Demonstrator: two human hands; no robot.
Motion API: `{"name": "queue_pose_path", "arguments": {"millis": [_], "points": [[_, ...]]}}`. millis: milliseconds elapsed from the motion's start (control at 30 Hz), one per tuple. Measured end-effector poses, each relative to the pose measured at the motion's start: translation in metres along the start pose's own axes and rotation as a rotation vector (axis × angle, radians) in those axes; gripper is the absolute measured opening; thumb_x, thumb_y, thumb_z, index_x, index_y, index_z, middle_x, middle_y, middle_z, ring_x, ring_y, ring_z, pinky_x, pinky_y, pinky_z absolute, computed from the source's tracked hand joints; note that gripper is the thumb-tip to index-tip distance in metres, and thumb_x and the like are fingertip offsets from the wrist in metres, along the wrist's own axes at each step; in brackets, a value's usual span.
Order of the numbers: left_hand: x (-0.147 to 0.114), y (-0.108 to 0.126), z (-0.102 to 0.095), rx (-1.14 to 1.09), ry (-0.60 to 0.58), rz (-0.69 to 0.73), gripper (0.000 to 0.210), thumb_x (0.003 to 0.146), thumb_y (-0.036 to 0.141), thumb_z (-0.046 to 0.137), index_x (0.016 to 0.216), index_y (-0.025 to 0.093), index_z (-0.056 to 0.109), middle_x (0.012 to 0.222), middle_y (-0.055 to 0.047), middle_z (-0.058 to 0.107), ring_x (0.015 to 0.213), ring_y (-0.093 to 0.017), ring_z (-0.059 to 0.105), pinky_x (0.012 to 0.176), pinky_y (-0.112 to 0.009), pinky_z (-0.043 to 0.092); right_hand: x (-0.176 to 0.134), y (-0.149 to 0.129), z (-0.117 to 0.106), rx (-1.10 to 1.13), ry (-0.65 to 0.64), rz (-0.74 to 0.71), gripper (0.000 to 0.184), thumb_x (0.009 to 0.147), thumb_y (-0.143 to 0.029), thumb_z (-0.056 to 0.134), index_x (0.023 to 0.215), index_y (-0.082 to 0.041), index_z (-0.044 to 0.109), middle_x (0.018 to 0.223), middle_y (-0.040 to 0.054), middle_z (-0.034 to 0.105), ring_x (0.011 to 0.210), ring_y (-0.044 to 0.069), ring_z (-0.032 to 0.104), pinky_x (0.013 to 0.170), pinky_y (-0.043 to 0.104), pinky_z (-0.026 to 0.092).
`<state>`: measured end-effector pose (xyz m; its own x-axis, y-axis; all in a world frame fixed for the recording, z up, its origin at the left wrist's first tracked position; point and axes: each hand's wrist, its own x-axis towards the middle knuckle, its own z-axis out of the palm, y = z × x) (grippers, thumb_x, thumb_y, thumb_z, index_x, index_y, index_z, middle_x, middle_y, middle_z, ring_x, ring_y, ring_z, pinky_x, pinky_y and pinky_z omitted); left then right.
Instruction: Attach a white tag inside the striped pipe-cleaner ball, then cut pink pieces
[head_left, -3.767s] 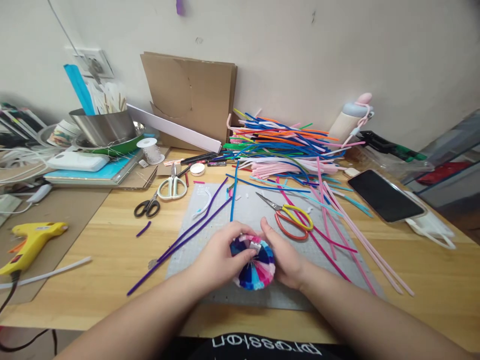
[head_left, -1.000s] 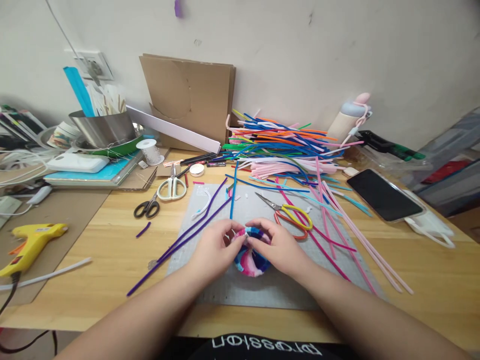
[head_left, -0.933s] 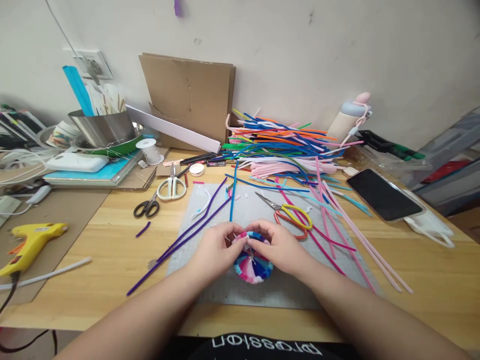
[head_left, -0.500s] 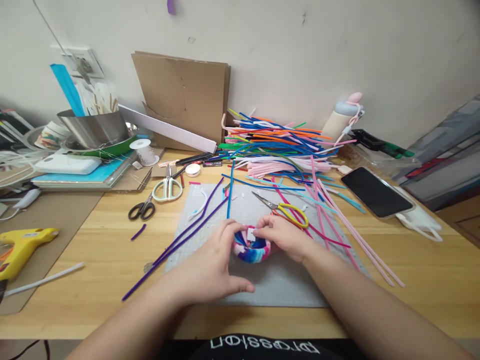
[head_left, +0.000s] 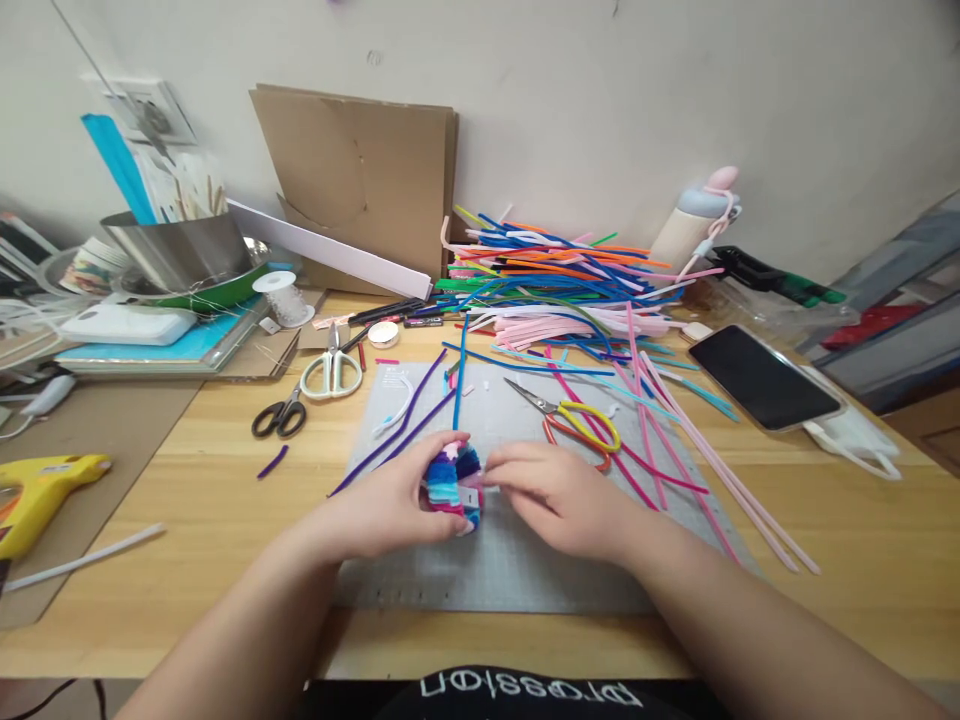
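My left hand (head_left: 390, 500) grips a small fuzzy ring of pipe cleaners (head_left: 444, 488) from its left side, thumb below and fingers above. The ring is banded in blue, light blue, pink, white and purple, and is tilted so its hollow faces right. Inside the hollow sits a small white square piece (head_left: 469, 498). My right hand (head_left: 566, 495) is just right of the ring, fingers reaching to its edge and slightly apart; whether they touch it is unclear. Under both hands lies a grey cutting mat (head_left: 525, 585). Scissors with yellow and orange handles (head_left: 589, 422) lie beyond my right hand.
A pile of coloured pipe cleaners (head_left: 562, 280) lies at the back, with loose purple ones (head_left: 409, 400) and pink ones (head_left: 720, 460) on either side. White-handled scissors (head_left: 331, 375), black-handled scissors (head_left: 279, 415) and a yellow glue gun (head_left: 52, 490) are left. A phone (head_left: 765, 378) lies right.
The ring has moved left and turned from hollow-up to hollow-right, now in my left hand. My right hand has let go of the white piece and drawn away from it.
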<state>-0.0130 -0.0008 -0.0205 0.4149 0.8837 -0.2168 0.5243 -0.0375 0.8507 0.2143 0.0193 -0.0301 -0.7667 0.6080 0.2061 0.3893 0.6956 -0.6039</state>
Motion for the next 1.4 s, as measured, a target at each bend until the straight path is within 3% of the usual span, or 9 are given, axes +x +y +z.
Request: {"name": "queue_pose_path", "arguments": {"millis": [133, 267, 400, 467, 567, 900, 1167, 1400], "points": [[-0.002, -0.003, -0.004, 0.018, 0.012, 0.004, 0.078, 0.061, 0.029, 0.073, 0.134, 0.026, 0.044, 0.133, -0.009, 0.051, 0.119, -0.028, 0.049, 0.100, -0.041, 0.038, -0.001, -0.008, 0.000, -0.096, -0.154, -0.194, 0.045, 0.075, -0.002, 0.045, 0.114, -0.018, 0.060, 0.121, 0.0071, 0.062, 0.115, 0.020, 0.051, 0.097, 0.041, 0.036], [0.000, 0.000, -0.005, -0.044, -0.014, -0.032, 0.076, 0.063, 0.019, 0.069, 0.134, 0.026, 0.043, 0.126, -0.008, 0.056, 0.109, -0.027, 0.055, 0.093, -0.040, 0.044, -0.002, -0.015, 0.005, -0.169, -0.203, -0.145, 0.038, 0.074, -0.001, 0.046, 0.105, -0.017, 0.061, 0.119, 0.0088, 0.063, 0.114, 0.021, 0.051, 0.093, 0.040, 0.037], [0.008, 0.007, 0.008, -0.276, 0.026, -0.135, 0.055, 0.074, 0.031, 0.060, 0.128, 0.026, 0.047, 0.116, -0.007, 0.061, 0.091, -0.021, 0.061, 0.062, -0.026, 0.052, -0.004, -0.019, 0.011, -0.241, -0.204, -0.076, 0.034, 0.074, -0.004, 0.047, 0.102, -0.017, 0.060, 0.116, 0.0095, 0.063, 0.107, 0.023, 0.053, 0.086, 0.039, 0.039], [0.013, 0.009, 0.017, -0.361, 0.129, -0.206, 0.041, 0.083, 0.044, 0.047, 0.118, 0.025, 0.055, 0.110, -0.007, 0.062, 0.077, -0.017, 0.061, 0.045, -0.019, 0.045, -0.006, -0.020, 0.015, -0.271, -0.193, -0.064, 0.034, 0.076, -0.006, 0.046, 0.105, -0.016, 0.059, 0.119, 0.0095, 0.062, 0.104, 0.023, 0.054, 0.084, 0.038, 0.040], [0.021, 0.009, 0.026, -0.419, 0.257, -0.250, 0.041, 0.087, 0.049, 0.038, 0.107, 0.022, 0.062, 0.100, -0.006, 0.065, 0.062, -0.013, 0.059, 0.034, -0.015, 0.035, -0.007, -0.021, 0.022, -0.313, -0.165, -0.062, 0.034, 0.079, -0.008, 0.044, 0.110, -0.016, 0.057, 0.119, 0.0101, 0.062, 0.101, 0.023, 0.055, 0.081, 0.037, 0.040], [0.025, 0.001, 0.033, -0.661, 0.204, -0.245, 0.035, 0.083, 0.043, 0.049, 0.107, 0.021, 0.062, 0.087, -0.007, 0.071, 0.068, -0.019, 0.068, 0.032, -0.014, 0.024, -0.009, -0.031, 0.028, -0.412, -0.207, 0.027, 0.037, 0.077, -0.007, 0.042, 0.112, -0.013, 0.053, 0.118, 0.0099, 0.063, 0.077, 0.021, 0.064, 0.059, 0.033, 0.039], [0.027, 0.005, 0.034, -0.564, 0.214, -0.308, 0.038, 0.079, 0.041, 0.056, 0.110, 0.019, 0.062, 0.072, -0.007, 0.072, 0.065, -0.018, 0.068, 0.032, -0.014, 0.025, -0.009, -0.034, 0.030, -0.436, -0.223, 0.062, 0.033, 0.076, -0.008, 0.042, 0.107, -0.014, 0.054, 0.105, 0.0107, 0.067, 0.071, 0.020, 0.065, 0.053, 0.031, 0.034], [0.026, 0.005, 0.031, -0.586, 0.223, -0.296, 0.039, 0.081, 0.047, 0.050, 0.109, 0.023, 0.063, 0.090, -0.007, 0.071, 0.069, -0.019, 0.070, 0.030, -0.013, 0.024, -0.009, -0.032, 0.032, -0.440, -0.219, 0.049, 0.045, 0.076, -0.008, 0.040, 0.121, -0.012, 0.048, 0.113, 0.0110, 0.065, 0.071, 0.020, 0.065, 0.052, 0.032, 0.033]]}}
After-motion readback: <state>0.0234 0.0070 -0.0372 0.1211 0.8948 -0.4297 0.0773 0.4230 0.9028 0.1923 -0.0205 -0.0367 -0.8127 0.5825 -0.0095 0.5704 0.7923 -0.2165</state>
